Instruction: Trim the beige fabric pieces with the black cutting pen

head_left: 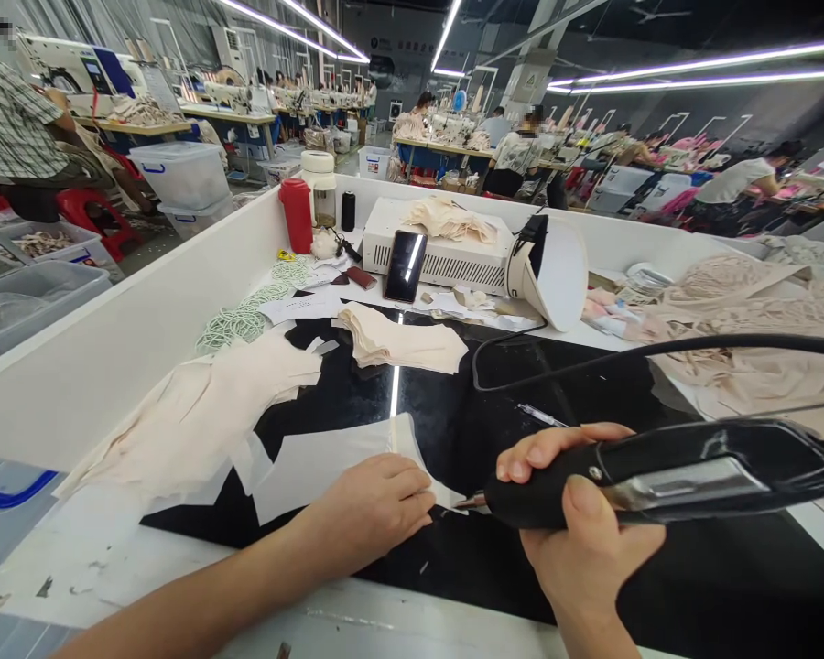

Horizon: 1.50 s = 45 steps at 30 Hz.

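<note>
A pale cut fabric piece point(330, 462) lies on the black glossy work surface. My left hand point(377, 499) rests on its right part, fingers curled together and pressing on it; what lies under the fingertips is hidden. My right hand point(583, 513) is wrapped round a black corded handheld tool point(700, 471). The tool's pointed metal tip point(477, 501) points left and meets the narrow right end of the piece, just beside my left fingers. A stack of cream fabric pieces point(402, 339) lies beyond, and a larger cream fabric pile point(199, 403) is at the left.
The tool's black cable point(693, 346) crosses the right side. A pen point(541, 415) lies near my right hand. Behind stand a phone point(405, 265), a white vented box point(439, 252), a white cone-shaped lamp point(556, 275) and a red flask point(297, 215). Beige fabric point(748, 302) is heaped at right.
</note>
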Available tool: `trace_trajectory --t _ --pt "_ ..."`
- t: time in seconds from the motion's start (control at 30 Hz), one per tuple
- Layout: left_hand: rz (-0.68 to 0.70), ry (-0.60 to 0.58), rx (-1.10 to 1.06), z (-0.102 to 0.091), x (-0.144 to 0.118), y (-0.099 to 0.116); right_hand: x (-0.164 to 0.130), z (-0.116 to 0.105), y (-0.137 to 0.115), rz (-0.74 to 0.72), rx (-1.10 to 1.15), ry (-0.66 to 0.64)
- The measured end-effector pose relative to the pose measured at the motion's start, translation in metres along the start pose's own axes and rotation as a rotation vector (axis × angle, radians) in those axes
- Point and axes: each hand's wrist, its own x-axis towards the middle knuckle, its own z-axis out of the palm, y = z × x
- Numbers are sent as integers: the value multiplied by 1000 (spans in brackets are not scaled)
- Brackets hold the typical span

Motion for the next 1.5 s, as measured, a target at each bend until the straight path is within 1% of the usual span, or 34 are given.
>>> trace_trajectory --t 0.07,0.17,0.27,0.37,0.47,0.53,0.63,0.7,0.77,0.87,0.93,0.97,1.03,1.1,1.13,1.23,1.3,1.4,1.5 --pt "0 1 -4 -1 1 0 -1 0 0 -4 -5 -4" --pt "-15 45 -14 -9 2 -3 1 -2 1 -8 -3 -16" --pt "-70 92 0 -20 3 -12 9 -7 4 -11 2 -23" --pt "-99 85 13 -24 2 -23 20 -13 10 -21 -1 -9" --pt "-118 45 0 -23 0 -31 32 -17 20 -57 -26 16" --pt "-153 4 -4 -22 -2 -31 38 -18 27 -68 -37 25" --pt "-293 -64 -39 -25 -2 -24 43 -16 35 -53 -32 18" --pt "-414 -114 -79 -31 -1 -15 45 -13 38 -41 -24 7" --pt "-505 -197 -120 -40 0 -7 46 -9 39 -31 -11 -2" --pt "-562 -323 -157 -55 4 0 46 -2 38 -16 10 -9" --pt "-563 -365 -137 -63 8 -3 45 3 37 -3 16 -13" --pt "-544 -365 -116 -66 11 -7 44 6 37 3 17 -15" --pt "-470 -327 -88 -67 19 -19 43 10 36 15 11 -21" --pt "-353 -282 -118 -65 28 -32 41 14 36 27 -4 -27" --pt "-304 -277 -151 -62 32 -39 40 15 36 33 -15 -27" --pt "-211 -330 -218 -53 44 -52 38 18 36 51 -53 -10" --pt "-192 -390 -224 -49 48 -57 37 20 37 64 -74 1" --pt "-198 -466 -226 -47 51 -59 37 23 38 81 -87 -3" --pt "-210 -496 -235 -49 50 -60 38 27 39 90 -86 -14"
